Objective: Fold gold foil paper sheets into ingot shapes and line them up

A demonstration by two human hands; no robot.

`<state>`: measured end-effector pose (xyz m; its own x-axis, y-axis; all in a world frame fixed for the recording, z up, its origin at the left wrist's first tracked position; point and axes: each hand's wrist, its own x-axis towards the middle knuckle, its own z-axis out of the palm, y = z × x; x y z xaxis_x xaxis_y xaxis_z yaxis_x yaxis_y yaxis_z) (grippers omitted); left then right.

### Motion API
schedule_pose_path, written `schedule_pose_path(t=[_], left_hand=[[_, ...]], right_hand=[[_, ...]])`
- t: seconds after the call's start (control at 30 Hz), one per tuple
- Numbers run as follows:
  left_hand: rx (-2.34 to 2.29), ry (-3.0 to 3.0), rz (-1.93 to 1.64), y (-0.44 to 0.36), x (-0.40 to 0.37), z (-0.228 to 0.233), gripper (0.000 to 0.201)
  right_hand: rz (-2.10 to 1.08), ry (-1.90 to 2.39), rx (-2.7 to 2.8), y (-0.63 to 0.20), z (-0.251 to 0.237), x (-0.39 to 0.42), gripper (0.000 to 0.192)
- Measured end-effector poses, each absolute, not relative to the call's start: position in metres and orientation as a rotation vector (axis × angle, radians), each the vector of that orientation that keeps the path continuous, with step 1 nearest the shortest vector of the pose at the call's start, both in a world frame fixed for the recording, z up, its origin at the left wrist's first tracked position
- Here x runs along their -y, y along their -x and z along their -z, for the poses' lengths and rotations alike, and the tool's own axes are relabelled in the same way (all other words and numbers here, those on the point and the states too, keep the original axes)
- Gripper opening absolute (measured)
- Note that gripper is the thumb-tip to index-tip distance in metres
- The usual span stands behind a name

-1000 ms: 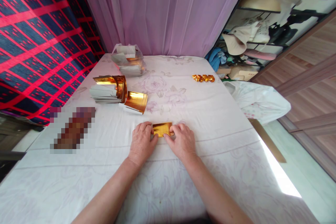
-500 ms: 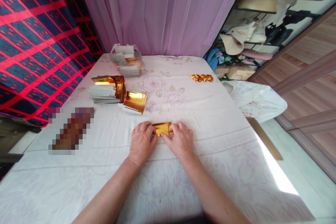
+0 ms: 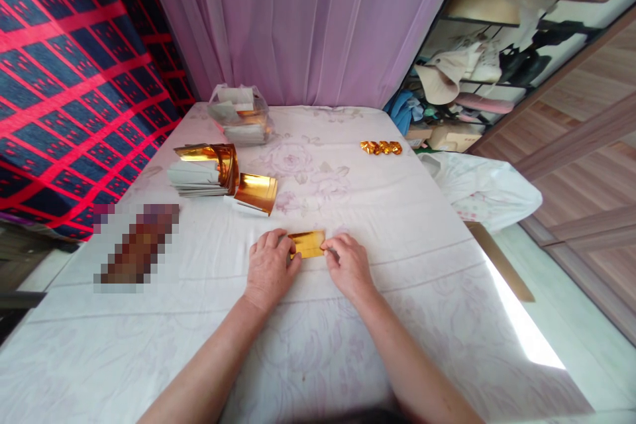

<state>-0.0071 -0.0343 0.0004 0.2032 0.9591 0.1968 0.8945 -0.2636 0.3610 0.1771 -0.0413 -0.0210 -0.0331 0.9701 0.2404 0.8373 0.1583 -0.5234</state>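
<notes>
Gold foil paper (image 3: pixel 308 243), one folded strip, lies flat on the white floral cloth of the surface (image 3: pixel 422 225), its long axis running left to right across our view, just ahead of us near the middle. Our left hand (image 3: pixel 269 269) rests palm down with its fingertips pressing on the strip's left end. Our right hand (image 3: pixel 349 264) pinches the strip's right end between thumb and forefinger, the other fingers curled loosely.

Farther back on the left we see one stack of paper sheets (image 3: pixel 195 176), pale sides out, with curled gold sheets (image 3: pixel 218 158) leaning against it. One small pile of gold sheets (image 3: pixel 257 191) lies just beside it, shiny side up. Behind those stands one clear plastic bag (image 3: pixel 240 114) holding more sheets. Near the far right edge a row of folded gold pieces (image 3: pixel 381 147) sits close together; we count about four, though they are too small to be sure. A lilac curtain (image 3: pixel 308 20) hangs beyond.
</notes>
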Motion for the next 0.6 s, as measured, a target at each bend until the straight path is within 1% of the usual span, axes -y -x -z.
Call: schedule_pose_path(t=[0.13,0.2,0.6], left_hand=[[-1.863,-2.300,-0.511,-0.001,0.034,-0.003,0.024],[-1.892,-2.291,-0.491,-0.006,0.034,-0.003,0.028],[-1.869,-2.283,-0.530,0.000,0.036,-0.001,0.013]], right_hand=[[-0.289,1.709,1.920,-0.177,0.021,0.042,0.024],[-0.264,1.705,1.922,-0.177,0.022,0.043,0.025],[-0.243,1.714,1.922,-0.176,0.022,0.045,0.024]])
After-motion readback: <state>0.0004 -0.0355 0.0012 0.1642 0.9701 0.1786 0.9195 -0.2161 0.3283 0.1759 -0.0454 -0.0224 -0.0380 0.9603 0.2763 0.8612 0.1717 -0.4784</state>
